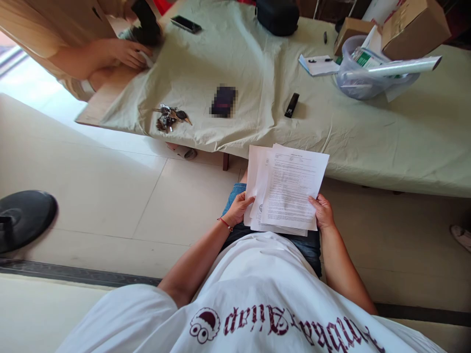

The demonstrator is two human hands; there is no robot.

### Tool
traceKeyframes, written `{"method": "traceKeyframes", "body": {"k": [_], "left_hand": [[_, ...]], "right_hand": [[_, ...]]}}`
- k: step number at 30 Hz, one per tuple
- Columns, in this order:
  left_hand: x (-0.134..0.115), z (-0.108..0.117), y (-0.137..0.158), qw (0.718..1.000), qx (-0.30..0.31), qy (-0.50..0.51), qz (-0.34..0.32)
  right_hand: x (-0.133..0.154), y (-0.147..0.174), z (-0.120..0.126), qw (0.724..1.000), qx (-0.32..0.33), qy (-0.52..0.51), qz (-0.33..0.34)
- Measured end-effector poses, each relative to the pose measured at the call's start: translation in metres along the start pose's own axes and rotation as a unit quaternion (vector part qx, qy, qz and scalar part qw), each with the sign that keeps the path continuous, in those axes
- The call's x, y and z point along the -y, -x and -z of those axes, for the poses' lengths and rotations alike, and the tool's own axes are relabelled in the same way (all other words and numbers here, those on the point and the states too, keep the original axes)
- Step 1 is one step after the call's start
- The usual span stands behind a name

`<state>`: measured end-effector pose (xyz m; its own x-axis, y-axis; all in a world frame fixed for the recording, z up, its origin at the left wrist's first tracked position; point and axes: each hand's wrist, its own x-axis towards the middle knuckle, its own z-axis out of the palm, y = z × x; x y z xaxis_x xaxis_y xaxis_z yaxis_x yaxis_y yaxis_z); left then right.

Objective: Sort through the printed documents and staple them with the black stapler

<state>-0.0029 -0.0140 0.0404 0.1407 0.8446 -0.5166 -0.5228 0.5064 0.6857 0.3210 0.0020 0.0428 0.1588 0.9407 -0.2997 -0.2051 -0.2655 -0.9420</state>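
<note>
Head view: left hand and right hand pinch opposite edges of fanned papers; light grip should prevent creasing.

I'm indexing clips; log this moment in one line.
left hand: holding white printed paper sheets, left edge | right hand: holding their right edge | black oblong object: on pale green tablecloth

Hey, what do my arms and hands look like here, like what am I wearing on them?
Both your left hand and right hand are ungloved. A thin red bracelet with small beads circles your left wrist; your right wrist looks bare. Your white shirt has short sleeves, leaving the forearms uncovered.
</note>
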Motion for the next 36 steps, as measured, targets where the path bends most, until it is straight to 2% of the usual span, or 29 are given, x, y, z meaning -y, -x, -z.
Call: {"method": "traceKeyframes", "body": {"k": [11,20,23,29,36], "left_hand": [[0.003,0.002,-0.002,1.0,0.022,-0.012,0.005],[0.002,0.0,-0.001,1.0,0.004,-0.015,0.003],[0.002,0.0,0.0,1.0,-0.006,-0.013,-0.001],[0.001,-0.001,0.002,0.999,0.039,-0.033,-0.009],[0.003,0.002,0.0,0.998,0.038,-0.042,-0.017]], "right_hand": [[-0.003,-0.001,0.001,1.0,-0.017,-0.021,-0.004],[-0.015,-0.01,0.018,0.995,-0.086,-0.048,-0.001],[-0.019,-0.012,0.024,0.996,-0.078,-0.052,-0.003],[-0.02,-0.012,0.026,0.995,-0.077,-0.066,-0.013],[-0.018,-0.009,0.026,0.996,-0.072,-0.054,-0.006]]}}
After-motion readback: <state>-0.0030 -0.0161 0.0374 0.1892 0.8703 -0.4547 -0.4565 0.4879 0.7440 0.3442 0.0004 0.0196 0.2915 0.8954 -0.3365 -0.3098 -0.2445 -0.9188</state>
